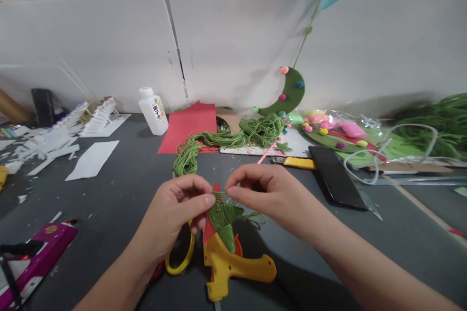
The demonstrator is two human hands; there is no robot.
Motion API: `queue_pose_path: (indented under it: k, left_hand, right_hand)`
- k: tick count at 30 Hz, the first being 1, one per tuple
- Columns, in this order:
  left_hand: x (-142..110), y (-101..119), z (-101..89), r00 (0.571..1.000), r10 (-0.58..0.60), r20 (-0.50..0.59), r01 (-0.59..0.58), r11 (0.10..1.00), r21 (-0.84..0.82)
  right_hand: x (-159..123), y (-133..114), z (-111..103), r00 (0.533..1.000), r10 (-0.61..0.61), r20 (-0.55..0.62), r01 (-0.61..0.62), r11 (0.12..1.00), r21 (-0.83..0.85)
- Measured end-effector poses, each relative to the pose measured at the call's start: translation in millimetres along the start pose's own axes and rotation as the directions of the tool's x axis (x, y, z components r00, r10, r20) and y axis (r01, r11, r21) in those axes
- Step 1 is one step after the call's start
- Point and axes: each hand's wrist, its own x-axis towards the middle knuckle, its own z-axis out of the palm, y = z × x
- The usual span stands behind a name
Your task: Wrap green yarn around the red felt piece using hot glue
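Note:
My left hand point(177, 211) pinches the edge of a small red pointed piece point(209, 231), partly wrapped in green yarn point(221, 215). Just to its right, the thumb and forefinger of my right hand point(272, 192) are pressed together on a strand of that yarn, close to the piece's upper tip. Below the piece lies a yellow glue gun point(244, 269) on the dark table. Yellow-handled scissors point(190, 255) rest partly hidden beneath my left hand. A long skein of green yarn point(187, 158) stretches behind my hands.
Behind stand a white bottle point(153, 112), red sheet point(189, 124) and pompom-dotted green crescent point(292, 92). A yellow cutter point(299, 163) and black phone point(337, 177) lie right. White paper scraps point(93, 160) and a magenta device point(47, 255) are left.

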Motion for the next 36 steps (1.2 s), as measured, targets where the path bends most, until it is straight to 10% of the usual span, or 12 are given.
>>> queue_pose_path:
  k: [25,33,36]
  left_hand:
    - [2.1,-4.0,-9.3,0.88,-0.185,0.437,0.309,0.923,-0.231]
    - [3.1,-7.9,-2.5,0.856,-0.214,0.47,0.361,0.899,-0.249]
    - [3.7,-6.0,0.4,0.909,-0.18,0.375,0.284,0.927,-0.244]
  right_hand:
    - [-4.7,8.0,11.6,0.963,-0.083,0.258,-0.05,0.882,0.469]
    - [-2.8,8.1,13.5,0.969,-0.092,0.229,-0.034,0.87,0.492]
    - [-1.9,6.9,10.2,0.983,-0.038,0.177,-0.035,0.92,0.391]
